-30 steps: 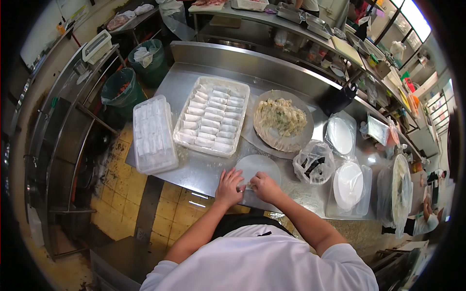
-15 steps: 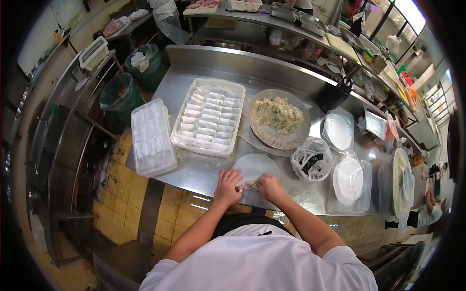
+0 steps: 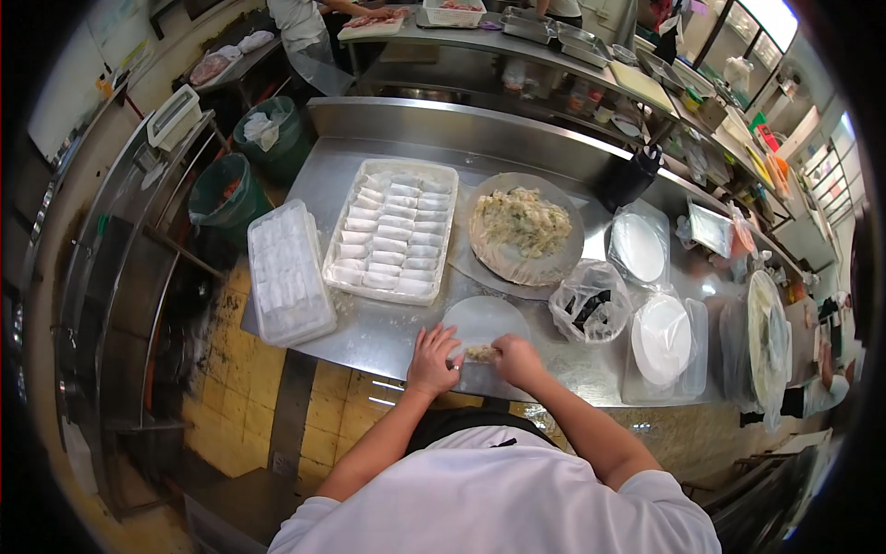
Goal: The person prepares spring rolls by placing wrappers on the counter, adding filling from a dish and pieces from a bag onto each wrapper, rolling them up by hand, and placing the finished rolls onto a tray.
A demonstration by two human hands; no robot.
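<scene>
A round, thin, pale wrapper [image 3: 486, 319] lies flat at the table's front edge. On its near part sits a small strip of filling [image 3: 477, 353]. My left hand [image 3: 431, 362] rests on the wrapper's left edge, fingers stretched out and apart. At the right end of the filling, my right hand [image 3: 519, 360] is closed; what its fingers pinch is hidden. Beyond the wrapper stands a round dish [image 3: 482, 253] heaped with chunky, pale filling [image 3: 524, 222]. To its left, a white tray [image 3: 449, 238] holds rows of white rolls [image 3: 395, 233].
A lidded plastic container of rolls [image 3: 288, 277] stands at the table's left edge. Right of the wrapper are a plastic bag [image 3: 591, 305] and bagged white rounds [image 3: 661, 340]. A black container [image 3: 637, 177] stands by the raised back edge. Co-workers are at a far counter [image 3: 480, 37].
The view has shifted slightly. My right hand has moved a little, showing more of the filling strip; my left hand stays on the wrapper.
</scene>
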